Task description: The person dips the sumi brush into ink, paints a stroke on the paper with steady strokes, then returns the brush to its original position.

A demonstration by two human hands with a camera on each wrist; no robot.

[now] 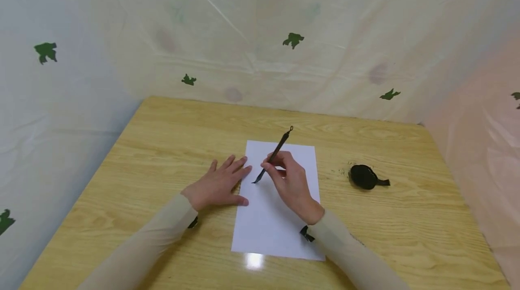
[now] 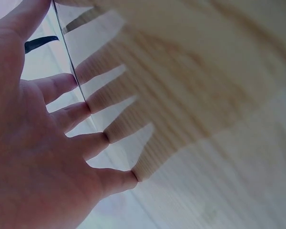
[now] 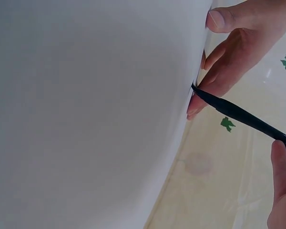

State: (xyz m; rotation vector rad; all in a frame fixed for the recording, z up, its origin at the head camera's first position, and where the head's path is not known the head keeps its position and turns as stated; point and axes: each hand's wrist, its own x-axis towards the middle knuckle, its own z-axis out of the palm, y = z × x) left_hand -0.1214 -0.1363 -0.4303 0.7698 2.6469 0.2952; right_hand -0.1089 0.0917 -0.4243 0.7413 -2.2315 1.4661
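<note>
A dark calligraphy brush (image 1: 278,148) slants over a white sheet of paper (image 1: 264,231), its black tip touching the sheet left of the middle. My right hand (image 1: 293,185) pinches the brush's handle between thumb and fingers. In the right wrist view the brush (image 3: 243,116) meets the paper (image 3: 86,114) at its tip. My left hand (image 1: 219,186) lies with spread, straight fingers at the paper's left edge, thumb and fingertips on or beside it. The left wrist view shows this hand (image 2: 43,143) from its palm side, fingertips against the glossy tabletop.
Right of the paper sits a small round black dish (image 1: 363,177) with a short handle, dark specks beside it. The wooden table (image 1: 183,127) is bounded by pale curtains (image 1: 227,19) with green bird shapes at the back and sides.
</note>
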